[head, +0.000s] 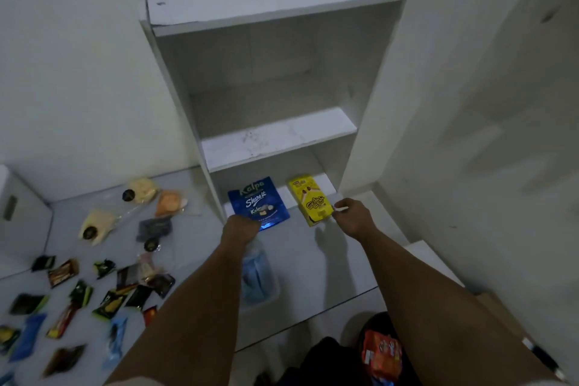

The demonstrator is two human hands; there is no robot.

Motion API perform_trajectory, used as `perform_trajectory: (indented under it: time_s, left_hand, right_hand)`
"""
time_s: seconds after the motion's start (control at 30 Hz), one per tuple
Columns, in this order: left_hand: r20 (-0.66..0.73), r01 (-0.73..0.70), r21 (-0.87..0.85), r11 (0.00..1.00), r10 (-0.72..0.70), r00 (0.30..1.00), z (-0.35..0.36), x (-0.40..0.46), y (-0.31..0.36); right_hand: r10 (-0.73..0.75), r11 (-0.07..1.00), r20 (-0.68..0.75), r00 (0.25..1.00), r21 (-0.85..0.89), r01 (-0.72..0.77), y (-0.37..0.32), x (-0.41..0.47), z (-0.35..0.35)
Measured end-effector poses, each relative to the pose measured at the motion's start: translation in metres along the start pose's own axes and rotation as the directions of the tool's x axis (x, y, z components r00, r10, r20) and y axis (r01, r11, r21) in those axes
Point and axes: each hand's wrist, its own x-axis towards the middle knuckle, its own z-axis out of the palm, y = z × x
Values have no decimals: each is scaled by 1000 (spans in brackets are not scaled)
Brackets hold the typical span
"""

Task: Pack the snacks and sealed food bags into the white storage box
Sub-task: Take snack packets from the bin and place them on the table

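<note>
The blue Kalpa pouch [258, 204] stands at the front edge of the bottom compartment of the white storage box [272, 78], an open-fronted unit with a middle shelf [279, 138]. The left hand [239, 227] grips the pouch at its lower edge, fingers curled round it. Just beside the pouch, to its right, the yellow snack box [310, 199] stands in the same compartment, tilted slightly. The right hand [351, 216] pinches that box at its lower right corner. The two hands are apart, each clamped on its own pack.

On the white floor [313, 260] left of the unit lie sealed food bags [97, 224] with pale, orange and dark contents, and nearer the camera a scatter of small snack packets [62, 273] in green, black, blue and red wrappers. An orange snack bag [380, 351] lies at the bottom edge, between the forearms and a brown carton [501, 316] on the right.
</note>
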Motion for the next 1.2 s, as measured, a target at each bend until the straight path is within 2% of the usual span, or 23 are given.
perform_trajectory:
  time_s: [0.13,0.33,0.47,0.63,0.8,0.93,1.07,1.2]
  left_hand:
    - [-5,9,70,998,-9,1000,0,16,-6]
    - [-16,120,111,986,-119,993,19,43,-4]
    - [-22,170,153,973,-169,985,37,58,4]
    - [-5,209,183,960,-212,977,50,76,13]
    - [-10,277,108,955,-278,961,62,93,9]
    - [-86,378,70,923,-372,924,72,106,0]
    - [-179,422,162,892,-394,902,74,104,7]
    - [-217,423,238,874,-377,900,75,109,6]
  right_hand:
    - [27,999,58,998,-45,-24,-10,26,15]
    - [62,993,100,993,-110,-51,-19,77,25]
    - [150,981,205,967,-155,-119,-20,114,32]
    - [194,971,268,943,-186,-147,-16,139,40]
    - [229,958,281,932,-236,-165,-13,152,47]
    - [264,939,232,936,-285,-195,-7,160,53]
    - [282,916,184,942,-342,-207,-3,160,60]
    - [252,930,205,946,-323,-178,4,162,66]
